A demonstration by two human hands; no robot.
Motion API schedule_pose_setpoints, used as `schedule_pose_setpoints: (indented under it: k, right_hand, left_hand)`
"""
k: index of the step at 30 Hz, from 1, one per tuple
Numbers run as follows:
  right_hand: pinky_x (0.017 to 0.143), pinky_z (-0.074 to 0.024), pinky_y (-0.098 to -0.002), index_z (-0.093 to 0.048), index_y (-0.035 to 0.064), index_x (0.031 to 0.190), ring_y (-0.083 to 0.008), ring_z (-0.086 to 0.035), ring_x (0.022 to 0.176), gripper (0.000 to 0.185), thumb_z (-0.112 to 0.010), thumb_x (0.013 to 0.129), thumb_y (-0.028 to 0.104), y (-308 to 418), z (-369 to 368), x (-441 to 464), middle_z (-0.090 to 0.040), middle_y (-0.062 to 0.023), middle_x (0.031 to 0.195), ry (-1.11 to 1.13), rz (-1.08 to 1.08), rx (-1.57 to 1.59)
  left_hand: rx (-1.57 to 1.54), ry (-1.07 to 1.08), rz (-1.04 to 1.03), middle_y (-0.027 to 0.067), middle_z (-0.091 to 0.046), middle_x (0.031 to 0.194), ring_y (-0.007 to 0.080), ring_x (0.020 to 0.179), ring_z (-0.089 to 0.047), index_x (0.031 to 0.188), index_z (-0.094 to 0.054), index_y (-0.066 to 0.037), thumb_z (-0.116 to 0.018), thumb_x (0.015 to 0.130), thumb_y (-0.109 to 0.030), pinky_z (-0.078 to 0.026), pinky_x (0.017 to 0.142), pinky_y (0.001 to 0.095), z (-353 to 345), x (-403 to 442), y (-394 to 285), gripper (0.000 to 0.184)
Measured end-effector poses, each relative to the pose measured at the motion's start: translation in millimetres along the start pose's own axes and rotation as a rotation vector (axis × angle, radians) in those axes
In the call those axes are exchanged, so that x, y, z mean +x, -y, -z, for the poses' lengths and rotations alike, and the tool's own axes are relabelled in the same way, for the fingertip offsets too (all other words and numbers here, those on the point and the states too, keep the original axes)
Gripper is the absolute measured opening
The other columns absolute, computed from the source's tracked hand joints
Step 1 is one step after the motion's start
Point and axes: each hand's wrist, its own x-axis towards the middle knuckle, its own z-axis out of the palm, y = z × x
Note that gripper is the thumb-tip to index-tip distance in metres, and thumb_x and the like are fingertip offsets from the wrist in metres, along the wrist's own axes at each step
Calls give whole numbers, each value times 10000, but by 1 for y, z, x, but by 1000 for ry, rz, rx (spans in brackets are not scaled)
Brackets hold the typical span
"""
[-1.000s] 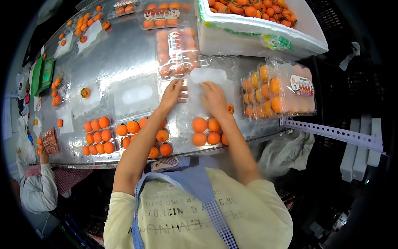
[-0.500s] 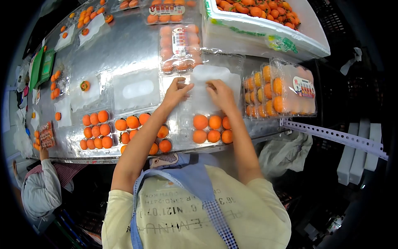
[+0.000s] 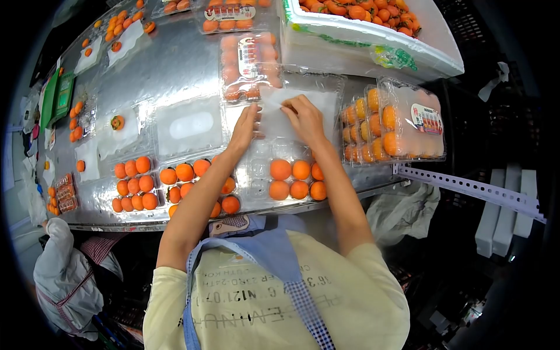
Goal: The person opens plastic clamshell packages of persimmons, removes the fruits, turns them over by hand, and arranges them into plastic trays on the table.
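Right grip (image 3: 303, 119) pinches white sheet (image 3: 279, 125), left grip (image 3: 245, 129) lies uncurled beside it; shirt (image 3: 245, 326) shows "N121".

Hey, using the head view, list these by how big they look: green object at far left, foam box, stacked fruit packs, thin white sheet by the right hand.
1. Foam box
2. Stacked fruit packs
3. Thin white sheet, partly hidden by the right hand
4. Green object; farther off, so real size unsure

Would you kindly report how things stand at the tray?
Right hand at white sheet; left hand by its left edge. Tray part-filled with orange fruit. No obstruction visible.
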Motion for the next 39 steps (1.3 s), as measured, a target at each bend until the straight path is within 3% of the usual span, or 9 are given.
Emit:
schedule_pose_setpoints:
  k: [6,13,16,19,22,25,28,35,39]
  right_hand:
    - [620,-477,-328,-653,55,846,-241,-605,718,92,-673,762,83,2,-13,24,-607,-58,805,-97,222,-77]
    - [627,-478,-357,-635,87,858,-249,-591,772,139,-684,737,133,-10,-10,35,-599,-43,827,-10,360,-155]
    - [656,-488,-351,-643,77,884,-246,-607,804,155,-683,746,135,3,8,23,-625,-64,882,-37,226,-90]
    - [670,-494,-368,-641,70,948,-251,-623,810,220,-681,759,176,11,46,-6,-639,-90,927,-40,-56,46]
    - [654,-495,-393,-628,51,989,-260,-633,788,319,-692,752,256,13,79,-39,-643,-98,913,160,-376,-200]
    - [655,-501,-412,-612,38,1017,-285,-636,806,430,-711,726,338,0,74,-72,-629,-116,922,202,-247,-522]
    - [679,-506,-416,-607,33,1010,-306,-626,834,468,-715,707,374,11,65,-77,-601,-141,935,329,-370,-637]
    - [758,-479,-407,-610,51,1026,-314,-581,931,431,-727,696,302,4,64,-80,-587,-127,980,293,-347,-568]
    - [786,-475,-406,-592,51,1068,-318,-573,930,442,-698,699,271,18,71,-66,-566,-144,1004,219,-371,-343]
  left_hand:
    - [-43,16,19,124,-529,1125,196,852,-596,1220,-453,-34,-488,905,-511,-501,688,310,-2,-2,-4,573]
    - [30,-52,-46,75,-605,941,145,762,-610,1131,-516,8,-626,876,-305,-512,579,259,-1,3,5,419]
    - [64,-118,-56,43,-604,844,111,680,-597,1023,-567,8,-618,889,-259,-512,520,237,2,9,11,303]
    - [81,-170,-21,46,-615,792,99,591,-588,954,-589,22,-610,892,-236,-501,461,226,1,9,12,266]
    - [86,-202,17,54,-625,779,105,526,-581,947,-587,29,-609,894,-224,-492,439,228,3,11,16,260]
    - [80,-196,18,63,-631,774,110,511,-584,948,-585,32,-612,892,-217,-488,431,227,6,14,19,257]
    - [100,-181,12,67,-626,760,114,515,-588,948,-583,37,-614,891,-217,-487,427,232,6,12,16,262]
    - [123,-176,27,94,-618,744,125,508,-578,915,-576,73,-594,891,-190,-487,435,248,8,3,13,264]
    - [116,-158,36,93,-616,767,140,533,-601,949,-570,77,-582,897,-198,-498,454,247,12,7,21,281]
